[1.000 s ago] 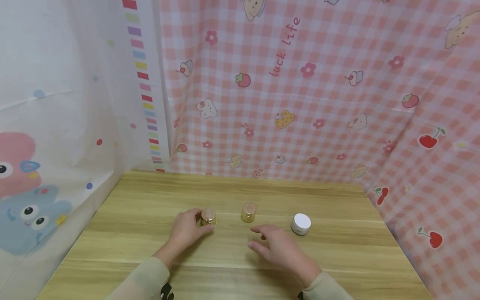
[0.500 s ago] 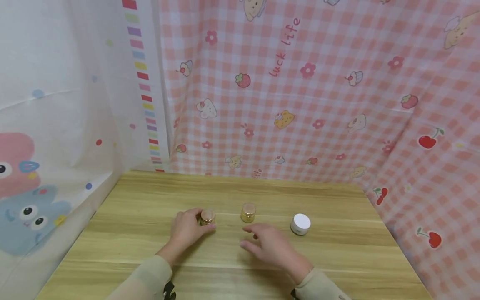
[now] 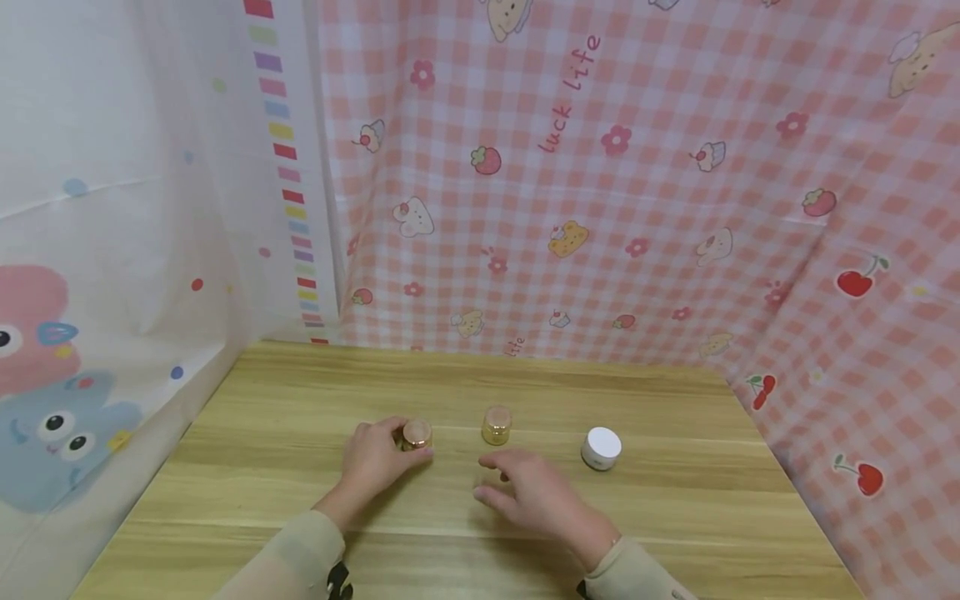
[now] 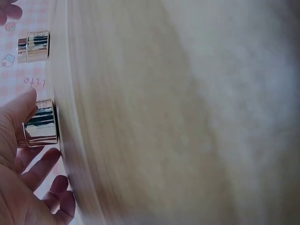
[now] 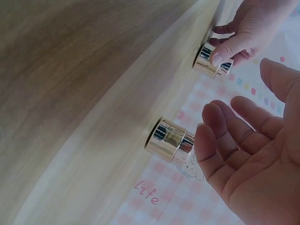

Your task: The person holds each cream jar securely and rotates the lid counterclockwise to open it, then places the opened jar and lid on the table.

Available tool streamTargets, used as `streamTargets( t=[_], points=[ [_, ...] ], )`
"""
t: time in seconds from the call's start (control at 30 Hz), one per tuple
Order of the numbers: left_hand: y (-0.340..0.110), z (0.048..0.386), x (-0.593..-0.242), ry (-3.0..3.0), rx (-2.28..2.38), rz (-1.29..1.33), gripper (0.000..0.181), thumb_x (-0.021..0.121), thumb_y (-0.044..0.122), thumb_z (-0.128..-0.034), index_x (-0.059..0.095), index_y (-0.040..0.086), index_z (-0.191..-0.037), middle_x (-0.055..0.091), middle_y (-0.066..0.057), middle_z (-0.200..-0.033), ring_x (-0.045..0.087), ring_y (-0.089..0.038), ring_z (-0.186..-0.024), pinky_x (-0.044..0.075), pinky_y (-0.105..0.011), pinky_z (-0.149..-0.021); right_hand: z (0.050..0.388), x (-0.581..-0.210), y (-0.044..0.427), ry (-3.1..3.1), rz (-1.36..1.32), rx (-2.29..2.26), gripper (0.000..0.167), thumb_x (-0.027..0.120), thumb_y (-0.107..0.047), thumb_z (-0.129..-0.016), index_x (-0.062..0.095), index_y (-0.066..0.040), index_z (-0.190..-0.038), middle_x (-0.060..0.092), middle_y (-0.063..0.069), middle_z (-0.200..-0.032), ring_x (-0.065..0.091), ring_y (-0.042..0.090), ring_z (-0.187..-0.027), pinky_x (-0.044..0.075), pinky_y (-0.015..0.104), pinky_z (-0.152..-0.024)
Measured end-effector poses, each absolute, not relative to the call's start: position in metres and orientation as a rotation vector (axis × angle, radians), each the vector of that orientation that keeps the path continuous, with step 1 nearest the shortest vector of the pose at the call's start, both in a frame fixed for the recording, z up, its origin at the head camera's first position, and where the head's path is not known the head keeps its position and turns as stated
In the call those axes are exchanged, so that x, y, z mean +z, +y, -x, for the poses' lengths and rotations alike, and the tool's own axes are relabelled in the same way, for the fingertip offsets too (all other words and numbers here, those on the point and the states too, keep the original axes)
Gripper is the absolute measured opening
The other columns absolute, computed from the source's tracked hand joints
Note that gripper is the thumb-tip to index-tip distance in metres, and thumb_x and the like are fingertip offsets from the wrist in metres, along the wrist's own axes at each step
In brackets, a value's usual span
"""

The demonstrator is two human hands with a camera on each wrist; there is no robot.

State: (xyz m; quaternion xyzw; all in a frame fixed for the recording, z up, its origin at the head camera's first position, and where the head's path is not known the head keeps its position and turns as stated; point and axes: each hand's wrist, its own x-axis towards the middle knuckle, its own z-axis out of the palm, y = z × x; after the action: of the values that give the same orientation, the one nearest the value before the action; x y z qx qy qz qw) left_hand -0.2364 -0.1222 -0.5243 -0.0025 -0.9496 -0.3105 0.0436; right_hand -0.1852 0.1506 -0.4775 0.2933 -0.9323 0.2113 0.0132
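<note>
In the head view, my left hand (image 3: 372,460) holds a small gold jar (image 3: 417,434) between thumb and fingers at its left side; the jar stands upright on the table. The left wrist view shows the thumb against this shiny gold jar (image 4: 42,126), its other fingers loosely bent beside it. A second gold jar (image 3: 497,426) stands to the right, touched by neither hand. My right hand (image 3: 536,493) hovers nearer the front, below that second jar, thumb and fingers apart. In the right wrist view, the right hand (image 5: 255,159) has its fingers gently bent with nothing in them.
A white-lidded jar (image 3: 602,448) stands on the wooden table (image 3: 450,550) to the right of my right hand. Behind the table hangs a pink checked cloth (image 3: 637,192), and a white patterned cloth (image 3: 150,250) hangs at the left.
My right hand has moved a little to the left, closer to the middle of the table. The left hand stays at its gold jar, and the jars have not visibly moved.
</note>
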Motion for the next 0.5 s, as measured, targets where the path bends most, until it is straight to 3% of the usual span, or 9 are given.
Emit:
streamTargets(
  t=[0.5],
  points=[
    [-0.121, 0.2316, -0.5214, -2.861, -0.906, 0.124, 0.055, 0.094, 0.045, -0.0782, 0.078, 0.013, -0.12, 0.081, -0.005, -0.105, 0.07, -0.031, -0.098, 0.054, -0.053, -0.088, 0.1829, -0.4774, 0.1539, -2.945, -0.903, 0.663, 0.046, 0.071, -0.042, -0.102, 0.07, -0.011, -0.136, 0.077, 0.007, -0.127, 0.074, 0.016, -0.099, 0.061, 0.035, -0.085]
  ],
)
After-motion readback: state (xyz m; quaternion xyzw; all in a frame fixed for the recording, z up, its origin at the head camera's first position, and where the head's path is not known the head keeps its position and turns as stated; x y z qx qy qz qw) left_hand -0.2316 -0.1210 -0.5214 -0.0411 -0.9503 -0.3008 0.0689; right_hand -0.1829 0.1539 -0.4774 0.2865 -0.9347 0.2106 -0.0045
